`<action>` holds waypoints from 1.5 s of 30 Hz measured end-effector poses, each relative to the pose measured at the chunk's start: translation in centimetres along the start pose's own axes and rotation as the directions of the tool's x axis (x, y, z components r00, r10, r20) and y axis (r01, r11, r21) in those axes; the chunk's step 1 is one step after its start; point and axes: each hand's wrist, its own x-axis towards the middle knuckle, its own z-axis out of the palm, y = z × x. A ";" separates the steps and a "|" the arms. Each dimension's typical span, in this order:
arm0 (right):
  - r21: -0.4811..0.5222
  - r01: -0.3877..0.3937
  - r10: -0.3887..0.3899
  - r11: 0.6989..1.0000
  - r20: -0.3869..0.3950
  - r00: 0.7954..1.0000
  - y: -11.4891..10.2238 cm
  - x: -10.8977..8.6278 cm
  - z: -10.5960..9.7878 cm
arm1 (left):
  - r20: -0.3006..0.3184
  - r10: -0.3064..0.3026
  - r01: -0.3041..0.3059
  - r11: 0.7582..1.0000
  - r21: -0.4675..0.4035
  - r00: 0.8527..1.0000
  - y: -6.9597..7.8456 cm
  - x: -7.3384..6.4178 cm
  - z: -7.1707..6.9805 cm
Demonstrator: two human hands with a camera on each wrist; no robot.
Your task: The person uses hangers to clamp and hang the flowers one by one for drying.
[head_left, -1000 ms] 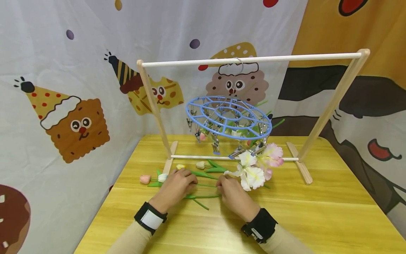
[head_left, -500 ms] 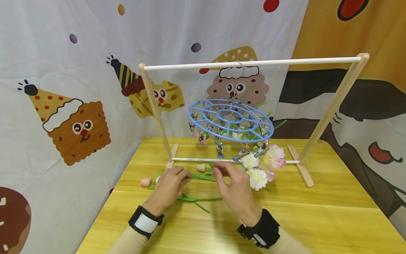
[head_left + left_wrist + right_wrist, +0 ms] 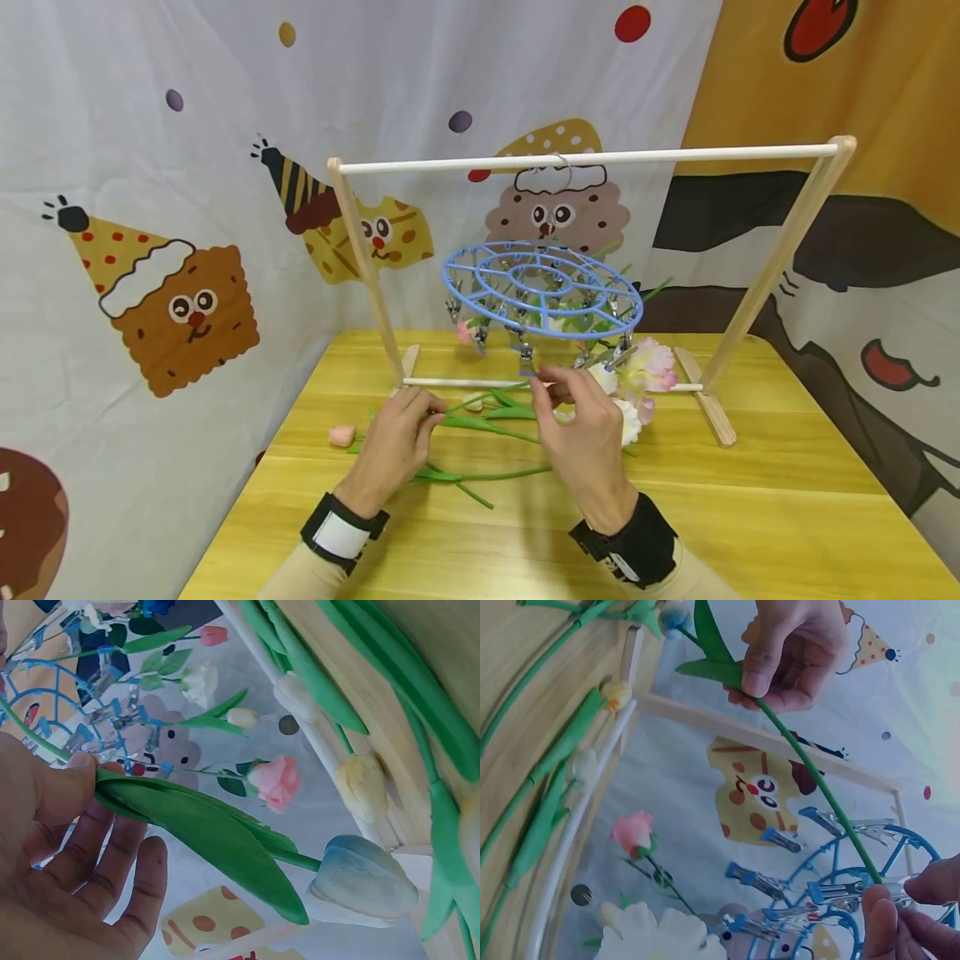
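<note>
Above a wooden table point(image 3: 712, 500), the left hand point(image 3: 390, 446) pinches a tulip point(image 3: 364, 881) by its leaves point(image 3: 202, 817); the right hand point(image 3: 588, 437) bends at the stem's end point(image 3: 873, 871), grip unclear.

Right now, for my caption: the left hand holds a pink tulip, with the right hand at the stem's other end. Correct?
Not pink: the left wrist view shows the tulip in the left hand is bluish-white. The rest stands.

Blue-and-white tulip point(image 3: 364, 883) in the pinch of the left hand point(image 3: 82, 851), pink rose point(image 3: 276, 783) beyond its green leaves point(image 3: 202, 832).
</note>
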 end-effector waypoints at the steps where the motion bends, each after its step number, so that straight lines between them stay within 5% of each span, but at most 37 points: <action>1: -0.003 -0.004 0.004 1.000 -0.006 1.000 -0.1 0.0 -0.1 | -0.004 -0.003 0.003 1.000 -0.006 1.000 0.1 0.0 0.0; 11: 0.007 -0.025 0.025 1.000 -0.027 0.999 0.3 1.2 -1.1 | -0.081 -0.027 0.018 0.993 -0.114 0.996 1.1 0.3 0.0; 23: 0.214 -0.110 0.104 0.970 0.041 0.994 0.5 2.4 -1.9 | -0.213 0.007 -0.073 0.949 -0.305 0.977 4.0 2.3 0.5; 27: 0.318 -0.191 0.168 0.929 0.100 0.981 0.5 2.5 -2.1 | -0.206 -0.017 -0.063 0.926 -0.373 0.978 5.5 3.0 0.6; 33: 0.422 -0.354 0.302 0.835 0.187 0.935 0.3 2.8 -2.6 | -0.169 -0.067 -0.022 0.882 -0.471 0.983 7.5 3.8 1.2; 45: 0.475 -0.484 0.385 0.735 0.296 0.874 0.7 3.2 -3.0 | -0.128 -0.111 0.013 0.802 -0.597 0.986 9.8 5.1 3.3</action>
